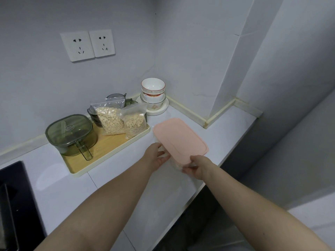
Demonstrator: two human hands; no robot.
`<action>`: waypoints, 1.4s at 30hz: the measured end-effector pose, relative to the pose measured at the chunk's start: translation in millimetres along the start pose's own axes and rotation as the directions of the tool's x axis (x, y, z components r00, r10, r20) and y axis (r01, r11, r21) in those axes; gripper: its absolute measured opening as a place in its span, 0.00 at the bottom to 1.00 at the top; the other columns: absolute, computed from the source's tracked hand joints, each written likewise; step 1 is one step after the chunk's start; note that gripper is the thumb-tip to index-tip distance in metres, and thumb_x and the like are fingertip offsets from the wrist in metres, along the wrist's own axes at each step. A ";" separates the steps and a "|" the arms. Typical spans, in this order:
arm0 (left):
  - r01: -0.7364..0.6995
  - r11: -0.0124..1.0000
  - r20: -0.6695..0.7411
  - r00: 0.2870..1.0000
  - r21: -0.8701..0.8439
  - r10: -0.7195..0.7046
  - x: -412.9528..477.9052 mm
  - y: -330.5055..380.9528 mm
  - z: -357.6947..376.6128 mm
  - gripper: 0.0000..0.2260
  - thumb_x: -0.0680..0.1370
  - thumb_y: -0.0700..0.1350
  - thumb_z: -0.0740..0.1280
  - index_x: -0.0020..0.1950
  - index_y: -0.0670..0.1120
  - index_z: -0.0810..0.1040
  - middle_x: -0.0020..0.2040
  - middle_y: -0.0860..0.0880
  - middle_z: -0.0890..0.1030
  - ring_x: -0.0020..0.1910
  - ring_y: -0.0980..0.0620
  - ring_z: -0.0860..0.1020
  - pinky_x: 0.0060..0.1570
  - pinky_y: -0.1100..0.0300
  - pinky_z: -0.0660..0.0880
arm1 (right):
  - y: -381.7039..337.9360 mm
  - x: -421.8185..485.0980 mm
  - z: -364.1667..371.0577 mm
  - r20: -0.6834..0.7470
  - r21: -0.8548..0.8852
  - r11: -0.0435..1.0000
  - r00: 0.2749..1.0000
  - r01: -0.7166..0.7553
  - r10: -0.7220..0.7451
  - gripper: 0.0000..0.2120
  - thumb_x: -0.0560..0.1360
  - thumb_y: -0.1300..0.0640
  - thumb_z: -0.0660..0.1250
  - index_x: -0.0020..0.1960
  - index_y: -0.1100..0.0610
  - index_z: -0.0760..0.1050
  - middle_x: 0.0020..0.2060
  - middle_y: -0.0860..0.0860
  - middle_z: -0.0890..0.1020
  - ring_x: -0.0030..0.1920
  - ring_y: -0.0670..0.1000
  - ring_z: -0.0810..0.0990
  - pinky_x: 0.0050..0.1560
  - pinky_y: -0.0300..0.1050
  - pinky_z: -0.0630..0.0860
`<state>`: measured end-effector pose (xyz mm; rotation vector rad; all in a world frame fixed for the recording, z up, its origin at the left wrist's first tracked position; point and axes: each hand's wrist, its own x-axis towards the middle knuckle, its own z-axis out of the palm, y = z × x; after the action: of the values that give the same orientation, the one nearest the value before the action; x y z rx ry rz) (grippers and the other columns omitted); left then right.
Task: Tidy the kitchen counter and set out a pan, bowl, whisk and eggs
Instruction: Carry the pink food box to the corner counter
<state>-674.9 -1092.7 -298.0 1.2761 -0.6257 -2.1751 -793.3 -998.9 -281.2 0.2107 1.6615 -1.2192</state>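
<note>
Pink-lidded box (179, 138) is at the desk (116, 178), right of the tray (108, 151). My 2 hands grip its near end: left hand (157, 156) curled on the side wall, right hand (198, 167) pinching the corner. Likely light, stiff and slick, so I'd hold the walls, not the top.

head cam — worn | faces forward and down | near above counter (116, 182) corner | only view

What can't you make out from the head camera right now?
Head view: contents of the pink-lidded box, covered by its lid, the left hand and the right hand.
Head view: green jars, mostly behind the oat bags.
Head view: black appliance, cut off by the left edge.
</note>
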 end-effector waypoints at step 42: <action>-0.022 0.997 0.132 0.991 0.073 0.012 89.6 56.6 82.1 0.25 0.82 0.56 0.53 0.77 0.48 0.56 0.76 0.46 0.60 0.75 0.47 0.58 0.72 0.48 0.54 | -92.5 87.2 18.6 0.135 0.574 0.808 0.959 0.131 -0.251 0.16 0.78 0.65 0.55 0.64 0.60 0.71 0.53 0.57 0.72 0.56 0.54 0.76 0.61 0.47 0.72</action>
<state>-772.3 -1183.6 -283.1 1.1662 -0.7734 -2.2548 -881.3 -1091.8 -293.3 0.2691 1.1264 -1.8110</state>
